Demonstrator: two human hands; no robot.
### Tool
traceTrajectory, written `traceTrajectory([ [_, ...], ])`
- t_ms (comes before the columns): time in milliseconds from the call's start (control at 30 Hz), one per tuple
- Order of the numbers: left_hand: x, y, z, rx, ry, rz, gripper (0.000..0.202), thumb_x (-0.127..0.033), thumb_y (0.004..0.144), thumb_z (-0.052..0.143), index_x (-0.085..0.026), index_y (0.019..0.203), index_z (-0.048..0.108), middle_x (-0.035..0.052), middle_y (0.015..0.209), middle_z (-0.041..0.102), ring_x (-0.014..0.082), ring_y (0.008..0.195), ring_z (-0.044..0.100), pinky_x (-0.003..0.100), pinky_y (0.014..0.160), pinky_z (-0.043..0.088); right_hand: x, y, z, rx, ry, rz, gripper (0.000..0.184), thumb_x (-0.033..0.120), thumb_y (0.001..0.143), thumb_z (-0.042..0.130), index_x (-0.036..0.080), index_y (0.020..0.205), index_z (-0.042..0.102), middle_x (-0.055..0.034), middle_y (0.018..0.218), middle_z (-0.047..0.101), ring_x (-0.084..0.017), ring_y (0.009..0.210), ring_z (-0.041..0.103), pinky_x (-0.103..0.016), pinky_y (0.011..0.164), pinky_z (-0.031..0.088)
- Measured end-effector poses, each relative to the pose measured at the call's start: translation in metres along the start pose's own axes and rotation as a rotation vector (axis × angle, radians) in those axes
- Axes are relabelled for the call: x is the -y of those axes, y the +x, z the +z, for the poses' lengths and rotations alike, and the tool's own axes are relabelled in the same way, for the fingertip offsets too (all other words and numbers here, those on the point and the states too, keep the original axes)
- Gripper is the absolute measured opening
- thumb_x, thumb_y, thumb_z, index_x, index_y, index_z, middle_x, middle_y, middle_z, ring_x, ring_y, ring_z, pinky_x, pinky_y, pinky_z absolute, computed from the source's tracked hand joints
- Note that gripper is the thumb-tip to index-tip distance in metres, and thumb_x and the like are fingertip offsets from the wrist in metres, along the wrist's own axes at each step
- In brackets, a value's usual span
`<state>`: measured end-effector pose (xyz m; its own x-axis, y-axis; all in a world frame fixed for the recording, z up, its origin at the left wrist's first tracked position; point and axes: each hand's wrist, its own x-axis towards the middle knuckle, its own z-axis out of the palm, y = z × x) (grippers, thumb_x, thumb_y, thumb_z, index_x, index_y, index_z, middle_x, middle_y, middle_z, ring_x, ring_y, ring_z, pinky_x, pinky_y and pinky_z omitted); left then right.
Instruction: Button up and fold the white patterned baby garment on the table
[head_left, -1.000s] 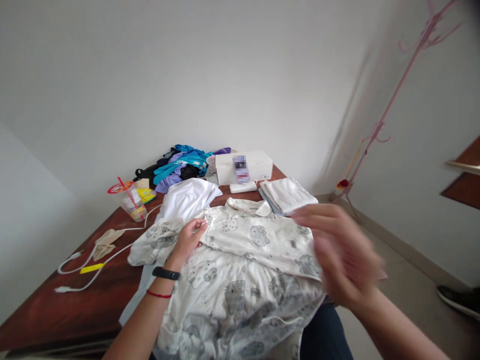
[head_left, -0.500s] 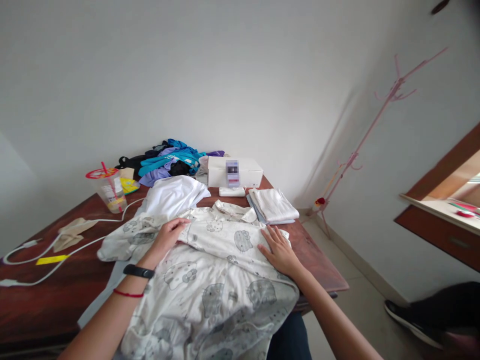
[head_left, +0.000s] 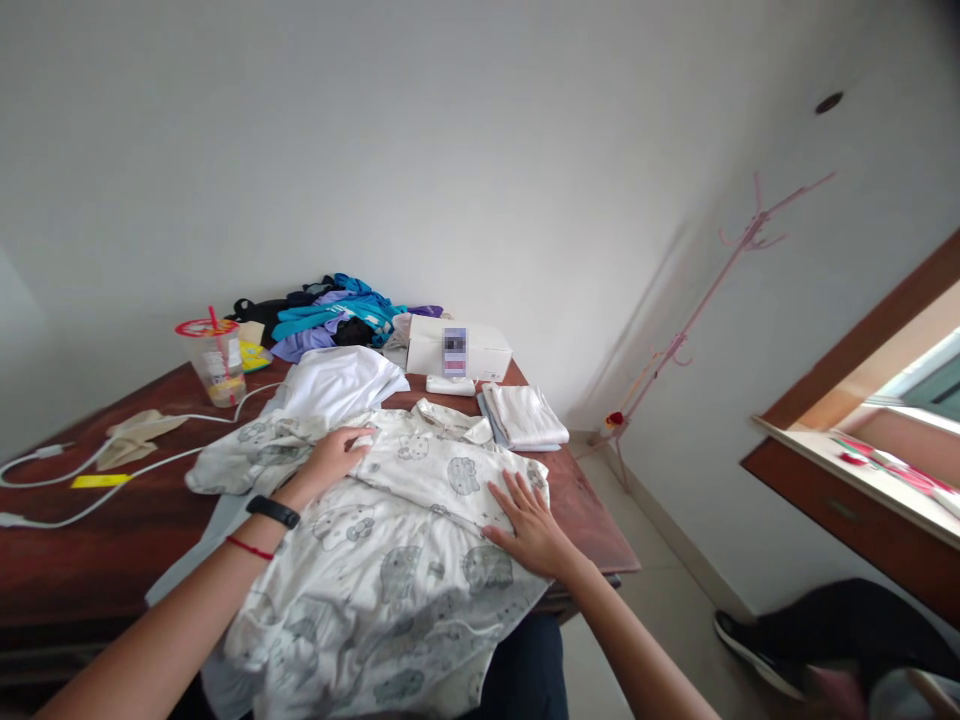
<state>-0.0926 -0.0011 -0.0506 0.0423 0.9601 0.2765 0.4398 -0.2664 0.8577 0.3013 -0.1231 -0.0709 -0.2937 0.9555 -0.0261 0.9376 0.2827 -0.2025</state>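
Note:
A cream shirt with grey cartoon-cat prints [head_left: 420, 530] lies spread over the near part of a dark wooden table [head_left: 67, 560] and hangs over its front edge. My left hand [head_left: 334, 455] rests near the shirt's left shoulder, fingers pinching a fold of the fabric. It wears a black band and a red string on the wrist. My right hand [head_left: 529, 525] lies flat with fingers spread on the shirt's right side. A white garment [head_left: 337, 380] lies under the shirt, farther back.
A folded white stack [head_left: 523, 417], a white box [head_left: 457, 350], a small white device [head_left: 450, 385] and a heap of blue, purple and black clothes [head_left: 330, 315] sit at the back. A plastic cup with red straw [head_left: 214, 360], white cables [head_left: 90, 480] and beige cloth [head_left: 135, 435] lie left. A pink coat stand [head_left: 697, 300] stands right.
My right hand came down from in front of the camera onto the shirt, then slid toward me along its right side. My left hand stayed on the shoulder. The view turned right.

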Motion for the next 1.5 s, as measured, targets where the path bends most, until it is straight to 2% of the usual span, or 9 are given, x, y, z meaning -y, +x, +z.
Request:
traceTrajectory([
  [100,0.0,0.001,-0.001,-0.014,0.055,0.027,0.041,-0.034,0.065,0.071,-0.02,0.101,0.081,0.013,0.118,0.074,0.037,0.115,0.065,0.044,0.103,0.049,0.001,-0.009,-0.003,0.021,0.012,0.026,0.081,0.074,0.095,0.043,0.033,0.162,0.025,-0.0052,0.172,0.006,-0.035,0.158,0.0,-0.059,0.125,0.008],
  [267,-0.02,-0.011,0.01,-0.09,0.489,0.213,0.051,-0.025,0.078,0.062,-0.018,0.127,0.071,0.0173,0.149,0.052,0.0403,0.126,0.058,0.052,0.111,0.042,0.007,-0.007,-0.021,0.151,0.056,0.039,0.09,0.081,0.091,0.042,0.032,0.163,0.021,-0.0075,0.172,-0.001,-0.036,0.157,-0.007,-0.062,0.124,0.004],
  [400,-0.048,-0.018,0.049,0.219,0.408,0.396,0.048,-0.036,0.093,0.055,-0.022,0.138,0.064,0.0131,0.152,0.053,0.0348,0.137,0.052,0.045,0.117,0.039,0.019,0.008,-0.037,0.214,0.104,-0.105,0.083,0.077,0.093,0.043,0.031,0.161,0.03,-0.0097,0.171,0.006,-0.038,0.157,-0.001,-0.063,0.123,0.006],
  [500,-0.054,-0.016,0.084,0.425,0.285,0.478,0.047,-0.038,0.098,0.052,-0.024,0.142,0.061,0.0106,0.151,0.055,0.0306,0.141,0.05,0.042,0.118,0.038,0.032,0.034,-0.044,0.159,0.207,-0.274,0.064,0.061,0.101,0.043,0.027,0.155,0.045,-0.0112,0.167,0.03,-0.034,0.155,0.024,-0.053,0.123,0.023],
  [600,-0.044,-0.007,0.108,0.454,0.367,0.468,0.049,-0.037,0.101,0.046,-0.018,0.145,0.056,0.0154,0.155,0.05,0.0341,0.144,0.044,0.052,0.119,0.035,0.045,0.07,-0.05,0.002,0.318,-0.38,0.043,0.041,0.103,0.048,0.021,0.137,0.063,-0.011,0.138,0.066,-0.026,0.127,0.061,-0.037,0.109,0.044],
  [667,-0.034,0.0,0.114,0.453,0.483,0.42,0.052,-0.039,0.102,0.045,-0.017,0.149,0.051,0.0176,0.158,0.045,0.037,0.147,0.039,0.059,0.118,0.032,0.051,0.095,-0.05,-0.075,0.343,-0.353,0.032,0.035,0.1,0.053,0.019,0.121,0.071,-0.0096,0.114,0.076,-0.023,0.103,0.07,-0.032,0.092,0.05],
  [867,-0.014,0.009,0.116,0.395,0.635,0.469,0.054,-0.046,0.106,0.039,-0.022,0.154,0.045,0.0131,0.163,0.037,0.0362,0.151,0.032,0.061,0.119,0.03,0.045,0.141,-0.023,-0.13,0.401,-0.308,0.017,0.024,0.092,0.061,0.018,0.078,0.069,-0.001,0.074,0.068,-0.015,0.068,0.059,-0.025,0.066,0.041],
  [1133,-0.012,0.015,0.109,0.479,0.735,0.435,0.074,-0.07,0.099,0.036,-0.028,0.16,0.035,0.0131,0.167,0.029,0.0401,0.153,0.026,0.062,0.119,0.03,0.021,0.148,-0.004,-0.027,0.884,-0.215,0.032,0.043,0.097,0.057,0.016,0.084,0.068,0.0011,0.066,0.061,-0.012,0.057,0.047,-0.024,0.057,0.036],
  [1500,-0.029,0.019,0.102,0.565,0.725,0.338,0.089,-0.079,0.093,0.037,-0.022,0.161,0.032,0.0178,0.168,0.02,0.0392,0.155,0.02,0.064,0.121,0.025,0.02,0.139,-0.012,-0.051,0.782,-0.276,0.025,0.037,0.095,0.06,0.016,0.092,0.073,-0.0007,0.072,0.064,-0.013,0.063,0.054,-0.024,0.059,0.04],
])
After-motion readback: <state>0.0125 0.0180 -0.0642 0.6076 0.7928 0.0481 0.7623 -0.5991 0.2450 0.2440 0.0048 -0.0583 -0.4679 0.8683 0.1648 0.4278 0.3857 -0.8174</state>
